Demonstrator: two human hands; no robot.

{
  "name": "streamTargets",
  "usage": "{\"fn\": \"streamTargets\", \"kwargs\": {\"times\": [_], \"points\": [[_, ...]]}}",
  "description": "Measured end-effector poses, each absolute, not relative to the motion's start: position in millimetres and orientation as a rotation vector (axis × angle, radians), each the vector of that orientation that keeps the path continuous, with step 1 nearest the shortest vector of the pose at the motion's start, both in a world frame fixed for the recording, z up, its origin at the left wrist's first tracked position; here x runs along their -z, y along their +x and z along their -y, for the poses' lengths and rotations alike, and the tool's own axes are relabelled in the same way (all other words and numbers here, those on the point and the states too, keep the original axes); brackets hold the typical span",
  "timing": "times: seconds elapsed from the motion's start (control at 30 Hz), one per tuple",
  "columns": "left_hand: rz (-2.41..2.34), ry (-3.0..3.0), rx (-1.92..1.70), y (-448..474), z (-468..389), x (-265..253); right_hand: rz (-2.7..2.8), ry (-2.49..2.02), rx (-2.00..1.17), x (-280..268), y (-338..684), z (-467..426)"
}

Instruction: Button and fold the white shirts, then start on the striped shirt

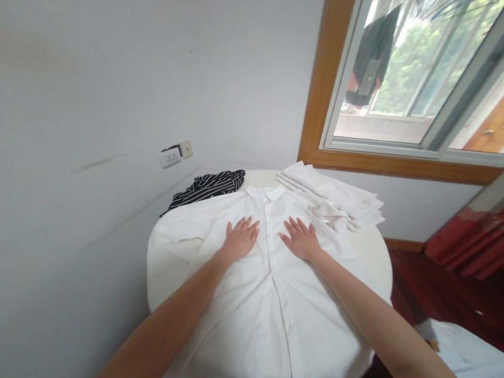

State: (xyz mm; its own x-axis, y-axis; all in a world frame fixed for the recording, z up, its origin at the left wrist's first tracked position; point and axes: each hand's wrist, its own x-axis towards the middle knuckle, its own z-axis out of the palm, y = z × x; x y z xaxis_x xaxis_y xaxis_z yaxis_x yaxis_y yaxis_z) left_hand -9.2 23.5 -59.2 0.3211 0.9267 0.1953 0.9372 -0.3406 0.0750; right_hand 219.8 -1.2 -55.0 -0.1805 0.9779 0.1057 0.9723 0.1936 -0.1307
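A white button-front shirt (242,306) lies spread face up, its collar at the far side and its hem hanging over the near edge. Flat on the chest, left of the button strip, rests my left hand (241,238) with its fingers stretched out. My right hand (300,238) lies on the other side of the strip, palm down and fingers spread. Both hands touch the cloth and hold nothing. Some creases run across the lower front, and the front edges part slightly below the chest.
Under the shirt is a round white table (381,256) against the wall. Folded white clothes (331,190) are stacked at the back right. A black striped garment (210,186) lies at the back left, below a wall socket (170,157). A red-and-beige curtain (481,238) hangs at right.
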Motion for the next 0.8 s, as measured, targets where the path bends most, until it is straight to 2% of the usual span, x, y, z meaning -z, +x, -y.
{"fn": "streamTargets", "kwargs": {"times": [0.53,0.8], "points": [[1.907,-2.527,0.117,-8.9,-34.7,54.5,2.264,-1.895,0.002,58.6,240.8,-11.9],[1.876,-2.423,0.285,0.5,-32.3,53.0,2.233,-1.873,0.077,47.9,224.4,-11.1]]}}
